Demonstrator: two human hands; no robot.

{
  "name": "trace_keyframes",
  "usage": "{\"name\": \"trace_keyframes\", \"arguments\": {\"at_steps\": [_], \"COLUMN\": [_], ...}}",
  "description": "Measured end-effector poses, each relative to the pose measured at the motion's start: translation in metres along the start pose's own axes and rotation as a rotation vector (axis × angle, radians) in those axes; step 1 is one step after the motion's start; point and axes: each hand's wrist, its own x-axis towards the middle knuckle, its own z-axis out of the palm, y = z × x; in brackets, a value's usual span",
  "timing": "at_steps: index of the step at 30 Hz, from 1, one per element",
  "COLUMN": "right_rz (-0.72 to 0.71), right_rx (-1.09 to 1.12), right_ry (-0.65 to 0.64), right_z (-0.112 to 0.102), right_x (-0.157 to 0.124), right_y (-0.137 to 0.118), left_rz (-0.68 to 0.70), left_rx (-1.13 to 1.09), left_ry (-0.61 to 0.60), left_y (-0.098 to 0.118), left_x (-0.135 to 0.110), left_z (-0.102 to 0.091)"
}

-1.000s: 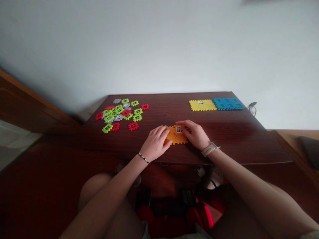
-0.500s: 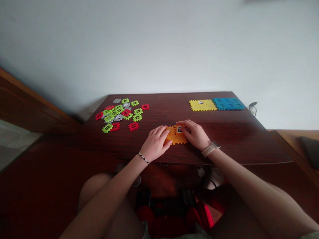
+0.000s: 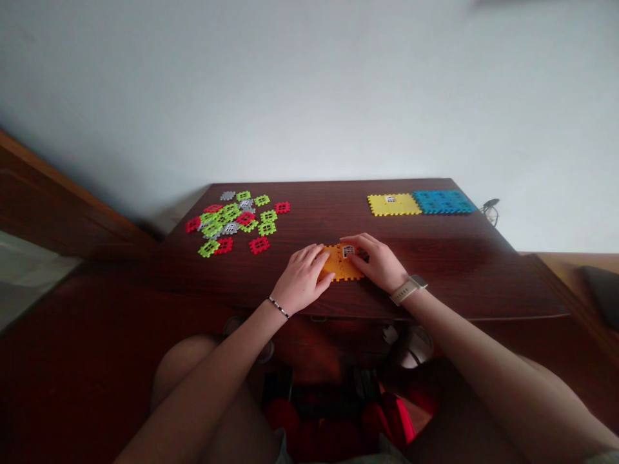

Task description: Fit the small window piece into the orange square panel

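Observation:
Two orange building tiles with toothed edges lie side by side near the front of the table, their edges meeting at a seam. My left hand (image 3: 300,274) has its fingers and thumb around the left orange tile (image 3: 332,265), hiding its outer side. On the right orange tile (image 3: 349,272), which carries a white window piece (image 3: 348,251), my right hand (image 3: 380,263) is closed: the fingers reach over the far edge and the thumb is beside the window. Part of that tile is hidden beneath the palm.
A loose pile of green tiles (image 3: 227,214), red tiles (image 3: 260,245) and grey tiles (image 3: 227,195) covers the table's left. Joined yellow tiles (image 3: 396,207) with a white window adjoin a blue tile panel (image 3: 445,202) at the back right. The wall rises behind the table (image 3: 319,200).
The gap at the far end of the seam between the orange tiles has narrowed. My right thumb has shifted slightly left on its tile; my left hand stays put.

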Motion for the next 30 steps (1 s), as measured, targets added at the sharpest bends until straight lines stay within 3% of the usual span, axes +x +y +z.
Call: {"name": "trace_keyframes", "arguments": {"at_steps": [30], "right_rz": [-0.034], "right_rx": [-0.163], "right_ry": [-0.036], "right_z": [0.0065], "right_x": [-0.0022], "right_y": [0.0056], "left_rz": [-0.001], "left_rx": [-0.006], "left_ry": [0.000], "left_y": [0.0011], "left_x": [0.0006], "left_z": [0.0009]}}
